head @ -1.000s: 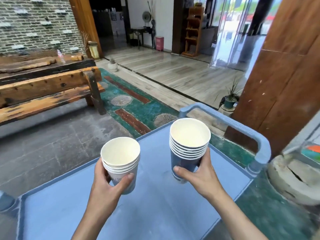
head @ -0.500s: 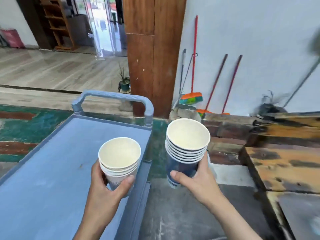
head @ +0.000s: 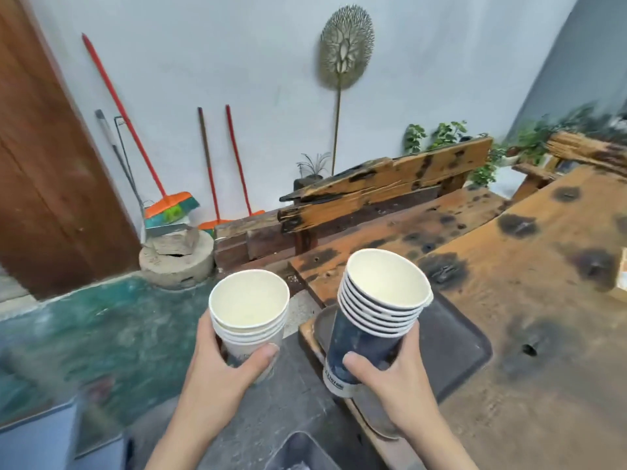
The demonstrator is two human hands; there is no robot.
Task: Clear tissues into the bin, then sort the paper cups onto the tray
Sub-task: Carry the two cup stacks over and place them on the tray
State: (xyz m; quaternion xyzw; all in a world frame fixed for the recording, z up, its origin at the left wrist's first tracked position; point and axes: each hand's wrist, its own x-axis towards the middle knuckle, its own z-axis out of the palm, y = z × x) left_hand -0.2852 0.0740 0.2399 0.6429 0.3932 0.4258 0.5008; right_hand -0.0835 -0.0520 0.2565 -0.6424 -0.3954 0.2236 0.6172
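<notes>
Each hand (head: pixel 217 368) (head: pixel 395 378) clamped on a cup stack (head: pixel 249 320) (head: pixel 376 310), grey tray (head: pixel 458 340) half hidden behind.

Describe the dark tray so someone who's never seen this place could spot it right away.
Start at the big scorched wooden table on the right. At its near left edge lies a flat dark grey tray with rounded corners, just behind the dark blue cup stack in the right hand. It is the only smooth, dark, manufactured surface on that rough orange wood.
</notes>
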